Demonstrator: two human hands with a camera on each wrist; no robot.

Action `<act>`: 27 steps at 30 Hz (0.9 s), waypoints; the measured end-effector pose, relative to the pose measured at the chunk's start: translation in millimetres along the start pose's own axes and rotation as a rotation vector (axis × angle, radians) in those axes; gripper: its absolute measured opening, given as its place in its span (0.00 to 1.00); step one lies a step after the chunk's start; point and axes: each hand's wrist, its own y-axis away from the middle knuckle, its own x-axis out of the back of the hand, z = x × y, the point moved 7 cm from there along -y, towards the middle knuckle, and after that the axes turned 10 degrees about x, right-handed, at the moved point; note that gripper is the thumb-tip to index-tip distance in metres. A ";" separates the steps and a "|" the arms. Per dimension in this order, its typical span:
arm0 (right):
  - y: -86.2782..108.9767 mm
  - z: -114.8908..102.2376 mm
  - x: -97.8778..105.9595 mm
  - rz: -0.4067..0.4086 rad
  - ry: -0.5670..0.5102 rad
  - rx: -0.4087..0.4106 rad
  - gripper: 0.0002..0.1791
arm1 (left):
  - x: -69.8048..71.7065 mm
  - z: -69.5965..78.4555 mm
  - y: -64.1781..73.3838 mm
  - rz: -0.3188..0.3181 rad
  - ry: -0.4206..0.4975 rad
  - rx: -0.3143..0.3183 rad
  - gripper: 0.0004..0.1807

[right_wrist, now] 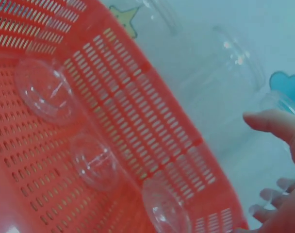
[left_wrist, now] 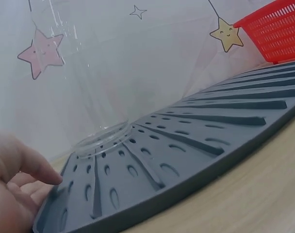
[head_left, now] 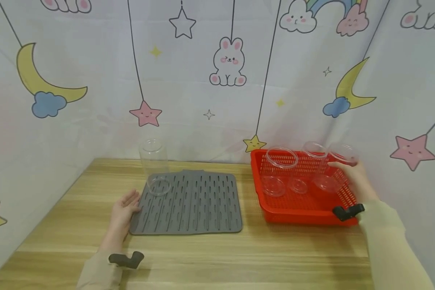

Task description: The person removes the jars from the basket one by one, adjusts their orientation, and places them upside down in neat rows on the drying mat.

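Observation:
A tall clear cup (head_left: 154, 165) stands upright on the back left of a grey slotted drying mat (head_left: 217, 209). Beside the mat's left edge lies my left hand (head_left: 123, 209), its fingers extended and the thumb touching the edge, as the left wrist view also shows. Three more clear cups are in a red basket (head_left: 290, 215) on the right: a left cup (head_left: 282, 171), a middle cup (head_left: 313, 155) and a right cup (head_left: 333, 171). My right hand (head_left: 357, 179) grips the right cup near its rim, thumb on the near side and fingertips (right_wrist: 266, 194) opposite.
A wooden table (head_left: 203, 262) carries the mat and the basket, with a strip of wood between them. Behind hangs a white curtain (head_left: 188, 72) printed with stars, moons and rabbits. The basket's perforated wall (right_wrist: 133, 102) rises round the cups.

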 end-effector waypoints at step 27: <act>88.2 -179.6 -59.8 0.506 0.427 0.797 0.51 | -47.0 81.8 52.4 -0.019 0.031 -0.133 0.32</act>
